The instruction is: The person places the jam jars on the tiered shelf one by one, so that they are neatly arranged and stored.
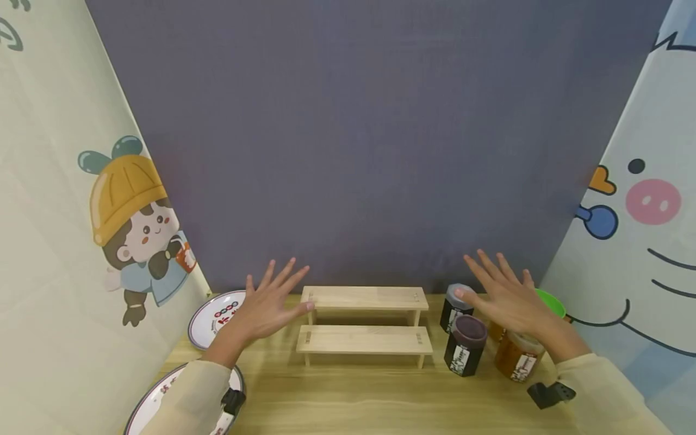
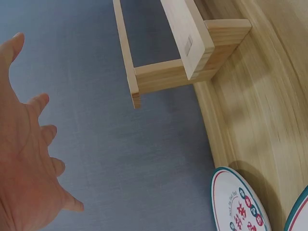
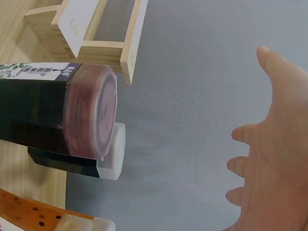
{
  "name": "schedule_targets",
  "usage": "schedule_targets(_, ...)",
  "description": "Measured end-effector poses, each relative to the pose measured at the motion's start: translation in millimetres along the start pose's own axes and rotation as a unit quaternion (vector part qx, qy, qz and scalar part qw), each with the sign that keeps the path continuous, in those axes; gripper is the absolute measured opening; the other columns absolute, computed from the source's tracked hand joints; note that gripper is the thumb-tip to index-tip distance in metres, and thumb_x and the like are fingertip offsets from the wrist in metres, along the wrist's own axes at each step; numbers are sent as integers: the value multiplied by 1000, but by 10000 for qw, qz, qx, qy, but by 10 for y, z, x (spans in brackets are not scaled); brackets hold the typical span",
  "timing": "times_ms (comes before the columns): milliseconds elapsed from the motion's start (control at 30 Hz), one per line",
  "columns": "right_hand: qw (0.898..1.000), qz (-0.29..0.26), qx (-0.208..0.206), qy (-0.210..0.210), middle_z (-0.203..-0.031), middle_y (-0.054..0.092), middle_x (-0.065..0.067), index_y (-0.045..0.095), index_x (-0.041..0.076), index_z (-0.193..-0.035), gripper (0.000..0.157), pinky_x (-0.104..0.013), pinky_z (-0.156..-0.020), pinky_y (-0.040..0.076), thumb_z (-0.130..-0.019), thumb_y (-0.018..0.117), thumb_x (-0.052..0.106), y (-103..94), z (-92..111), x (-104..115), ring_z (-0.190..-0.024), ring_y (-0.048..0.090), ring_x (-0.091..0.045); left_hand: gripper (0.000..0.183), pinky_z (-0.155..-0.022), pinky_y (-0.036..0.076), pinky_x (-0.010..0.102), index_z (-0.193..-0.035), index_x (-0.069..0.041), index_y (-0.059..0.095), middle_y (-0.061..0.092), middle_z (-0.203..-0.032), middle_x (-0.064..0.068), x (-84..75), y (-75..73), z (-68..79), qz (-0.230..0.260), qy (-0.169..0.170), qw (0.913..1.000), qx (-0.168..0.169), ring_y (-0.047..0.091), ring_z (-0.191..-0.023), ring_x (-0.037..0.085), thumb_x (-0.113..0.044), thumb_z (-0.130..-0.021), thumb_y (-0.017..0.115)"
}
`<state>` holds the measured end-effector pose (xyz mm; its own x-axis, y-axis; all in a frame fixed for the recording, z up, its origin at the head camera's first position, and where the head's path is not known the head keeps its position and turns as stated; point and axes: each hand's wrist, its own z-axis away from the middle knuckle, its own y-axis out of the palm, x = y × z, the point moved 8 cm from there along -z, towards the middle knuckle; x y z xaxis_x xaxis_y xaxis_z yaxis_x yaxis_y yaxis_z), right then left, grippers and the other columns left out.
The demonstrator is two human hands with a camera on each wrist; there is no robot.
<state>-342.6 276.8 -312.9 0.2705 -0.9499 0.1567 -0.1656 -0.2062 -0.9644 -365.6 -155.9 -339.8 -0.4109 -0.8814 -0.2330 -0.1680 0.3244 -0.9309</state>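
Both hands hover with fingers spread and hold nothing. My left hand [image 1: 272, 308] hangs between a white plate [image 1: 205, 323] with red print and a two-tier wooden stand [image 1: 364, 339]. On the other side, my right hand [image 1: 508, 302] is raised over several jars. Nearest the stand are a dark jar with a purple lid [image 1: 470, 329] and, behind it, a dark jar with a pale lid [image 1: 452, 311]. An amber jar [image 1: 516, 360] sits beside them, and a green lid [image 1: 552, 303] shows partly behind my right hand.
A second white plate [image 1: 154, 402] lies at the front left, partly covered by my left sleeve. All of this stands on a wooden table [image 1: 337, 405]. A grey backdrop [image 1: 353, 145] rises behind, with printed cloth panels at both sides.
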Motion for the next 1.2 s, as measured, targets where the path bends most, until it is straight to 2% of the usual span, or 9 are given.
schedule_targets(433,9999,-86,44,64,-174,-3,-17,1,27,-167,86,-89,-107,-3,-102,40,67,0,23,-9,-155,-2,-57,80,-114,-1,85,-164,-42,18,10,-175,0,7,48,-2,-78,95,9999,79,0,-160,44,-73,-96,46)
schedule_targets(700,9999,-167,0,21,-174,-3,-17,2,26,-167,84,-87,-109,-1,-103,40,64,8,68,-33,-155,-2,-57,78,-119,-2,79,-164,-40,20,11,-175,0,20,129,20,-14,97,9999,-60,4,-161,40,-70,-97,46)
schedule_targets(933,9994,-332,-27,-4,-174,0,-18,5,26,-167,82,-82,-115,2,-104,41,62,74,84,-81,-157,-3,-53,74,-123,7,74,-162,-34,31,22,-173,5,45,127,119,-56,148,9987,-478,14,-160,39,-65,-98,51)
schedule_targets(1067,9987,-505,-45,-28,-173,4,-22,10,22,-167,81,-83,-114,6,-104,44,60,73,97,-102,-156,0,-55,70,-123,14,73,-159,-28,38,32,-169,9,71,138,169,226,148,9968,-758,23,-158,41,-59,-99,54)
schedule_targets(1200,9959,-890,-74,-102,-171,8,-27,15,16,-167,80,-86,-109,11,-104,48,54,71,145,-122,-154,5,-59,62,-118,27,72,-152,-20,49,46,-159,15,102,193,214,604,123,9923,-1076,36,-150,44,-50,-99,60)
